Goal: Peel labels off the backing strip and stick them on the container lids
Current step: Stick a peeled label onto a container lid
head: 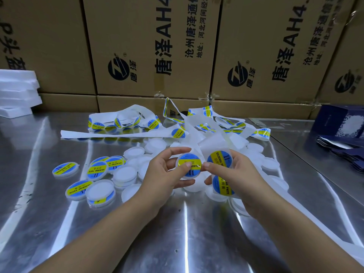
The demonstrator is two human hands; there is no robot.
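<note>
Grips container lid (185, 175) in left hand (162, 174) at frame centre, pressing label (188, 161) down with thumb to seat it. Pinches backing strip (223, 187) in right hand (234, 175) just right of it, keeping next labels (219, 157) close.

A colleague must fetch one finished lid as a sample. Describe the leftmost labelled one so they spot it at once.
On the shiny metal table before the cardboard cartons, a heap of white lids lies left of the left hand. The labelled lid sits at the heap's far left edge. Unlike its neighbours it touches no other lid.
</note>
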